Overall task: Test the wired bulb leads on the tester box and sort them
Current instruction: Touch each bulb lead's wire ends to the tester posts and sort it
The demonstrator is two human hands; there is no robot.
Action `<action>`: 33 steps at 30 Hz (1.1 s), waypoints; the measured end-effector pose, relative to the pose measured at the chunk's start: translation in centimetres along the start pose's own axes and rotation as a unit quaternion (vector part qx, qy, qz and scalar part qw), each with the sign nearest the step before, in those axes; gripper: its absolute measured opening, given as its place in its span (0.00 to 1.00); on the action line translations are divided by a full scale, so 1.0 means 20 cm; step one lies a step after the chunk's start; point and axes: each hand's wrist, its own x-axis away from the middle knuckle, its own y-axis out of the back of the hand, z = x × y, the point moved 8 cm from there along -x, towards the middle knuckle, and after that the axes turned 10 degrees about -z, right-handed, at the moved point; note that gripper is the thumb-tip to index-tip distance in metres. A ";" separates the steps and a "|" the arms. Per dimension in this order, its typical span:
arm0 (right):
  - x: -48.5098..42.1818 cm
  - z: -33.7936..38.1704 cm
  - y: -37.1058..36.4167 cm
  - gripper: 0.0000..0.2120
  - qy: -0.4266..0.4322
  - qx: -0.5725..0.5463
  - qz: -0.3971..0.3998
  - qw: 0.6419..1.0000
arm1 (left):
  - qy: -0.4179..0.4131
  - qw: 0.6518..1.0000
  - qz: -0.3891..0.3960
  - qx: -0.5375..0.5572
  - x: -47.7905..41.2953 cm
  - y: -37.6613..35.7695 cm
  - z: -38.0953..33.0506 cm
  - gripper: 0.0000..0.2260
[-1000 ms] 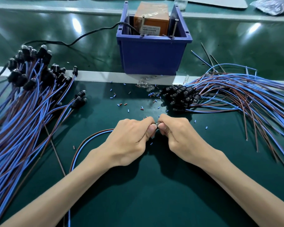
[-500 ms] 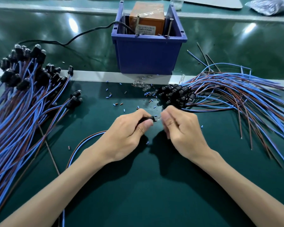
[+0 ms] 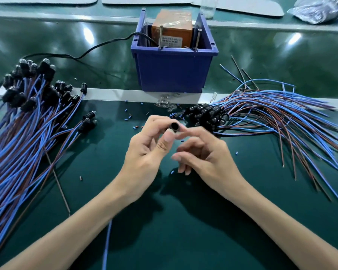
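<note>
You are working on a dark green bench (image 3: 183, 221), glossy enough to throw back the ceiling lights, with a pale strip (image 3: 113, 94) running across it beyond your hands. Your left hand (image 3: 144, 152) pinches a black bulb socket (image 3: 174, 126) between thumb and fingertips, its open end turned up towards you. A blue wire (image 3: 106, 244) trails down under that forearm. Your right hand (image 3: 209, 156) sits just beside it, fingers loosely curled with nothing visible in them and the forefinger reaching towards the socket. Whether it touches cannot be told.

Straight beyond your hands stands a blue bin (image 3: 174, 73) holding an orange tester box (image 3: 172, 26). Two long screws (image 3: 161, 36) stand upright at the bin's near rim, and a black cable (image 3: 98, 47) runs out over its left wall. The box carries a white label (image 3: 171, 42), with print too small to read.

A heap of blue and brown leads (image 3: 23, 133) lies left of your left hand, and another heap (image 3: 271, 114) fans out right of your right hand. Loose glass bulbs (image 3: 165, 103) and insulation scraps (image 3: 129, 115) lie between your hands and the bin.
</note>
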 end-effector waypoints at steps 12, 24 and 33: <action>0.12 0.16 -0.03 0.06 0.234 0.184 -0.102 0.949 | -0.025 0.999 -0.009 -0.029 0.12 -0.10 -0.04 0.07; 0.18 0.20 0.01 0.08 0.266 0.211 -0.144 0.929 | -0.042 0.994 -0.053 0.088 0.16 -0.14 -0.04 0.08; 0.15 0.17 -0.05 0.10 0.225 0.206 -0.098 0.947 | 0.029 0.990 -0.096 0.102 0.15 -0.10 0.03 0.08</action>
